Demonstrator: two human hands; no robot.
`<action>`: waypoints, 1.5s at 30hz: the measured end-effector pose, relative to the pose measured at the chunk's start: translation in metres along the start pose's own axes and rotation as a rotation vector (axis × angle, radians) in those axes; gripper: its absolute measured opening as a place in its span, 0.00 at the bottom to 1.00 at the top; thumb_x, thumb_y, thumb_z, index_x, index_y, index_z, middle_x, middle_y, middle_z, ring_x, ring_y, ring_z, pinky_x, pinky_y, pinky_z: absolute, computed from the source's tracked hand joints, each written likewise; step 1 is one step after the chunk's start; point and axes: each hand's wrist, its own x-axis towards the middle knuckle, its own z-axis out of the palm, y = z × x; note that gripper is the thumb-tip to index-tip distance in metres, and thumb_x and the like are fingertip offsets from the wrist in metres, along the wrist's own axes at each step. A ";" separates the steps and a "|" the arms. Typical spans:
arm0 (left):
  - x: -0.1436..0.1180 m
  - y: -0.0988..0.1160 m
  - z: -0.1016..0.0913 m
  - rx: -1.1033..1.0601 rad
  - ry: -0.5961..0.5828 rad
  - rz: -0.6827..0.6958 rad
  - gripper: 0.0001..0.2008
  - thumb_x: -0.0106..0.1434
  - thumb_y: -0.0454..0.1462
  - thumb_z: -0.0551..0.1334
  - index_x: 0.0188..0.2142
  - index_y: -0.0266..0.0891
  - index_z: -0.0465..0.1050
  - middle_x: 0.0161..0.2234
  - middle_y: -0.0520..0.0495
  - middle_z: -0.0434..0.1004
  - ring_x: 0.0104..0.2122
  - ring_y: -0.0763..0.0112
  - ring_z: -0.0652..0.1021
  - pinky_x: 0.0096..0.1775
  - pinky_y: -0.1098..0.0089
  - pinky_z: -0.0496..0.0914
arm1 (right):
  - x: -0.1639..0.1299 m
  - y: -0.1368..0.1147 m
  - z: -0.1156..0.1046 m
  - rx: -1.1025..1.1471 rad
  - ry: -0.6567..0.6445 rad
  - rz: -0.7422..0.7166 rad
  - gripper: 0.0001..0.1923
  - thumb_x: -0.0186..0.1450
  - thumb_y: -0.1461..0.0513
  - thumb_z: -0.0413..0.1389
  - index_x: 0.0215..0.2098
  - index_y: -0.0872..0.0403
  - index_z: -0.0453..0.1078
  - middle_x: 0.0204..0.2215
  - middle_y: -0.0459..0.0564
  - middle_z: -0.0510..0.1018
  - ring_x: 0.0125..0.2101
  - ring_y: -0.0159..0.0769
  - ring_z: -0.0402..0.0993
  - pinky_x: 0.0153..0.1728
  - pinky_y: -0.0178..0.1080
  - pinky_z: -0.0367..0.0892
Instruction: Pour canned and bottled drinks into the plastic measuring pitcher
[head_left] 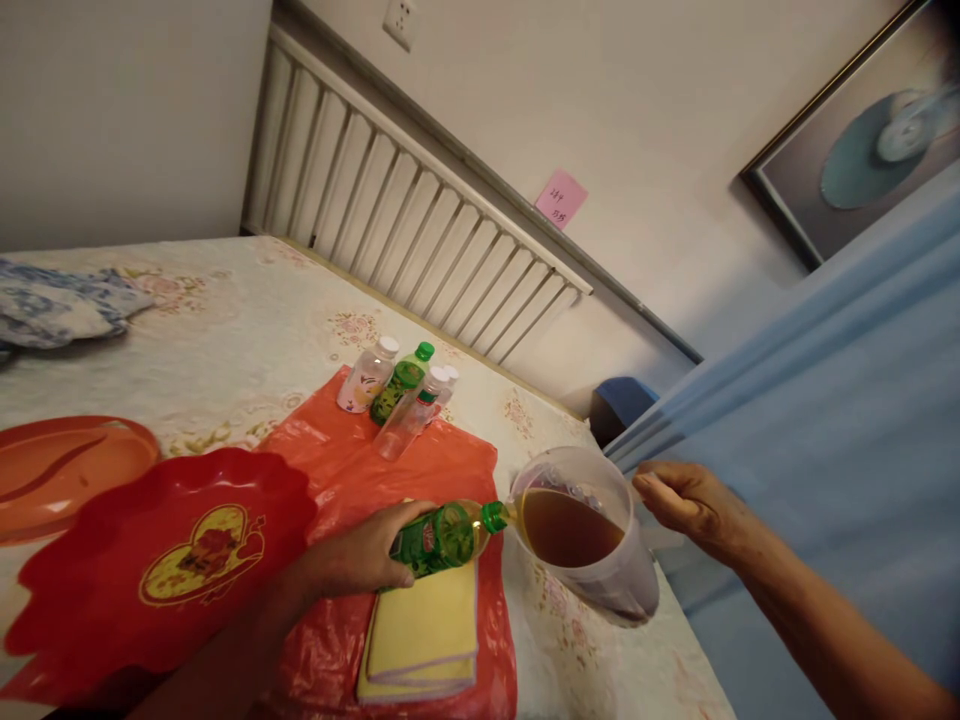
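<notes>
My left hand (pixel 360 555) grips a green-labelled bottle (pixel 442 537), tipped on its side with its mouth against the rim of a clear plastic jug (pixel 615 585). The jug holds brown liquid (pixel 566 528) and leans toward the bottle. My right hand (pixel 686 500) is closed at the jug's far side, where its handle is hidden from me. Under the bottle lies a folded yellow cloth (pixel 424 635) on an orange plastic sheet (pixel 352 470).
Several small bottles (pixel 397 395) lie at the far end of the orange sheet. A red heart-patterned tray (pixel 161 560) and an orange tray (pixel 60 470) sit at left. Blue fabric (pixel 810 420) hangs at right, a radiator (pixel 405 210) along the wall.
</notes>
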 end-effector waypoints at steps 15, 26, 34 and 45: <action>-0.001 0.004 -0.001 -0.008 0.006 -0.014 0.40 0.45 0.32 0.63 0.59 0.44 0.60 0.60 0.48 0.66 0.58 0.53 0.67 0.59 0.59 0.61 | 0.001 -0.001 0.000 0.035 -0.004 0.007 0.22 0.64 0.49 0.48 0.20 0.51 0.51 0.19 0.40 0.50 0.21 0.28 0.46 0.20 0.34 0.46; -0.001 0.002 0.000 -0.002 0.009 -0.011 0.41 0.44 0.32 0.63 0.60 0.44 0.58 0.60 0.47 0.66 0.58 0.54 0.67 0.59 0.59 0.61 | 0.001 0.000 0.001 0.024 -0.007 -0.005 0.22 0.65 0.48 0.48 0.20 0.52 0.51 0.19 0.41 0.51 0.21 0.29 0.46 0.21 0.35 0.47; -0.001 0.003 0.000 -0.009 0.008 -0.003 0.41 0.45 0.32 0.63 0.60 0.45 0.59 0.60 0.48 0.66 0.58 0.53 0.67 0.59 0.59 0.62 | 0.002 0.000 0.002 0.024 -0.004 -0.012 0.23 0.65 0.47 0.47 0.20 0.51 0.50 0.18 0.40 0.51 0.20 0.28 0.46 0.20 0.34 0.47; -0.001 0.003 0.001 -0.042 0.003 0.003 0.41 0.45 0.33 0.63 0.60 0.45 0.59 0.57 0.49 0.69 0.56 0.55 0.70 0.56 0.61 0.66 | -0.001 0.020 0.019 0.205 0.008 0.056 0.26 0.63 0.42 0.47 0.19 0.51 0.54 0.15 0.39 0.52 0.18 0.27 0.47 0.18 0.33 0.47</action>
